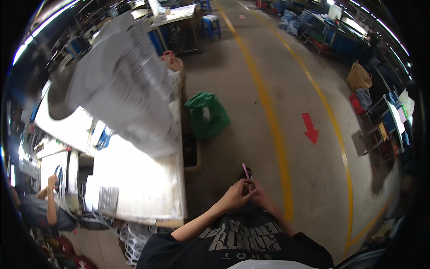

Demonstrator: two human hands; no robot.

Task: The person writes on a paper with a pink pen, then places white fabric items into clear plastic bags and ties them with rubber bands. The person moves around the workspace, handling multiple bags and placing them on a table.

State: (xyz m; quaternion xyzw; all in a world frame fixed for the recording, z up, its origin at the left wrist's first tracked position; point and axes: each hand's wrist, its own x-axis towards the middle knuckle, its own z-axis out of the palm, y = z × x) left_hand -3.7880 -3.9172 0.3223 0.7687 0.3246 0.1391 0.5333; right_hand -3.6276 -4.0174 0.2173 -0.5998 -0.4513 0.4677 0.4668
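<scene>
In front of my dark shirt my two hands meet. My left hand [237, 196] is closed, its curled fingers at the lower end of a thin pink stick [245, 170] that points up and away from me. Whether it is a pen or some tool cannot be made out. My right hand [263, 197] presses close against the left one, smeared by motion, so its fingers do not show clearly. A dark shape behind the stick is partly hidden by the hands.
To my left stands a white-topped table [148, 193] with a striped stack [107, 197]. A large grey printed sheet [121, 85] looms over it. Beside it are a green bag [208, 114] and a brown bag [172, 61]. Another person [42, 215] works far left. Yellow lines [271, 112] mark the floor.
</scene>
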